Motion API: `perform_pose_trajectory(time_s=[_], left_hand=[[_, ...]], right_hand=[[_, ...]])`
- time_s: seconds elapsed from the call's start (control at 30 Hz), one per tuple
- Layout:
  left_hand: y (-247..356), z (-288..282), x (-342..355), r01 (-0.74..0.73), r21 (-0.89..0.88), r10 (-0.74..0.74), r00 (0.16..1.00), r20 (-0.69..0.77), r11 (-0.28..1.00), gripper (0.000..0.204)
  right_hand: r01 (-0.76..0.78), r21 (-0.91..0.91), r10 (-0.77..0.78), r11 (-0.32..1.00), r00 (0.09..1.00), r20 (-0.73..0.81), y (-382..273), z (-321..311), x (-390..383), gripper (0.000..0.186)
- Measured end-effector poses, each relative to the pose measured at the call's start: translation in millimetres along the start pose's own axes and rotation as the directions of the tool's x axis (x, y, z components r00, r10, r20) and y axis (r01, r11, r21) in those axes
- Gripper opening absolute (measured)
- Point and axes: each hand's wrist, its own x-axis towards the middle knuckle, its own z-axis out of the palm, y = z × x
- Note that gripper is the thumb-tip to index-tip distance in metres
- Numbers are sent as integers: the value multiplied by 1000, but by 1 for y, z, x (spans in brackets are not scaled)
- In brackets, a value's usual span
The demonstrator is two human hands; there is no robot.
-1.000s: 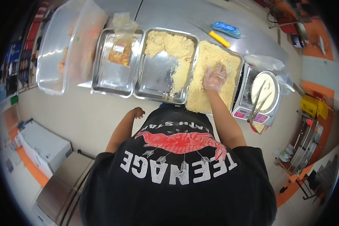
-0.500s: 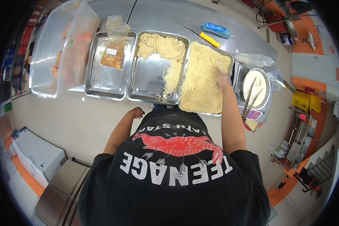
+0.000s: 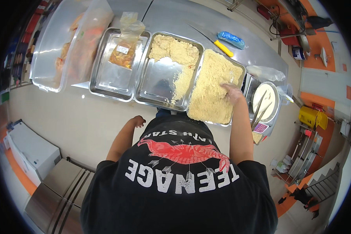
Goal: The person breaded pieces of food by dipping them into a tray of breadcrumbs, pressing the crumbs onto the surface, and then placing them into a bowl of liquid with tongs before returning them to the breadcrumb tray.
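A clear glove wraps the right hand (image 3: pixel 234 93), its fingers meeting the coarse, pale yellow crumbs (image 3: pixel 211 80) heaped in a shallow metal tray (image 3: pixel 206 120); whether they grip any, I cannot tell. The left hand (image 3: pixel 137 121), loosely curled and free, hangs off the near edge of the smooth steel tabletop (image 3: pixel 175 15), which lies open beyond the yellow-handled knife (image 3: pixel 223 48).

Left to right before you: tub (image 3: pixel 46 78) | left tray (image 3: pixel 111 80), holding packet (image 3: pixel 122 54) | middle tray (image 3: pixel 156 84) | right tray (image 3: pixel 208 121), holding crumbs (image 3: pixel 210 85), under your right hand (image 3: pixel 233 93) | scale (image 3: pixel 261 128), bearing bowl (image 3: pixel 277 103) | knife (image 3: pixel 222 47) behind right tray
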Motion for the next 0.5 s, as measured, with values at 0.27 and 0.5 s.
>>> perform_pose_trajectory(time_s=[0.27, 0.5], left_hand=[[6, -1, 10, -2, -11, 2, 999, -41, 1000, 38], [10, -9, 19, -44, -38, 41, 997, -67, 998, 38]], right_hand=[[85, -568, -230, 819, 955, -190, -41, 25, -34, 65], [-63, -805, -250, 590, 934, -257, -117, 27, -107, 69]])
